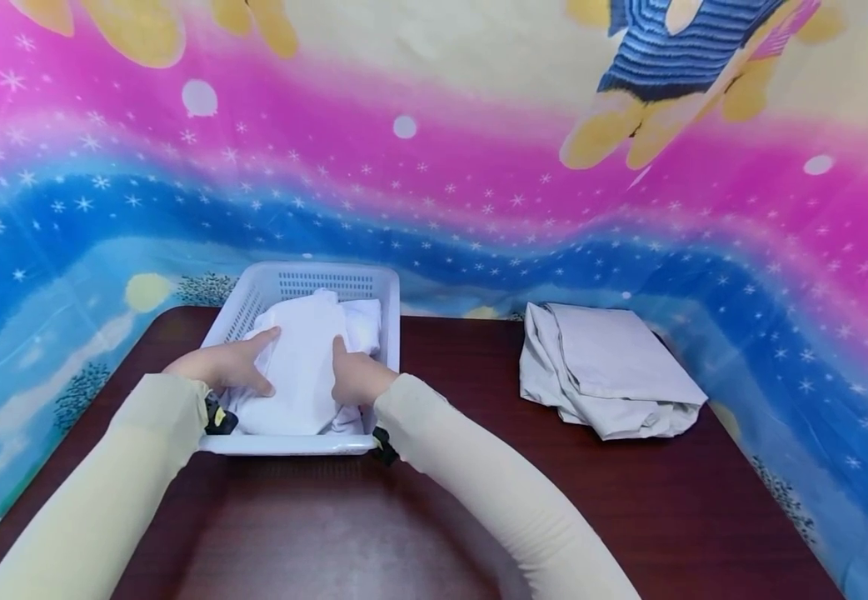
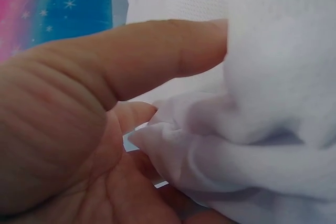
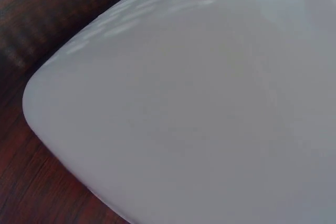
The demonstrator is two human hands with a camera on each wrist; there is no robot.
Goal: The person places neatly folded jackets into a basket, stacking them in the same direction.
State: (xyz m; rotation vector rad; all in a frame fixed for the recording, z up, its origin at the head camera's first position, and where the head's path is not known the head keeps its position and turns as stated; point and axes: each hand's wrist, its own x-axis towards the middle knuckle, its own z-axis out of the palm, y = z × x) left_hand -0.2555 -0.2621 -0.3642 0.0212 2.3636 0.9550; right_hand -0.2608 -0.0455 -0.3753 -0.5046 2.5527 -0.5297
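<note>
A white folded cloth (image 1: 302,362) lies bunched inside a white perforated plastic basket (image 1: 284,446). My left hand (image 1: 233,365) grips its left side. In the left wrist view, the thumb of that hand (image 2: 105,77) presses the top of the white cloth (image 2: 278,77), and the fingers pass beneath its folds. On the cloth's right side my right hand (image 1: 359,375) holds it, thumb uppermost, with the other fingers mostly hidden. Only the smooth basket wall (image 3: 157,108) fills most of the right wrist view; the right hand is out of that picture.
More white fabric (image 1: 362,323) sits in the basket behind the cloth, to the right. A pale grey folded cloth (image 1: 621,358) rests toward the right of the dark red-brown wooden table (image 1: 464,400). A colourful printed curtain (image 1: 441,225) hangs along the table's back and sides.
</note>
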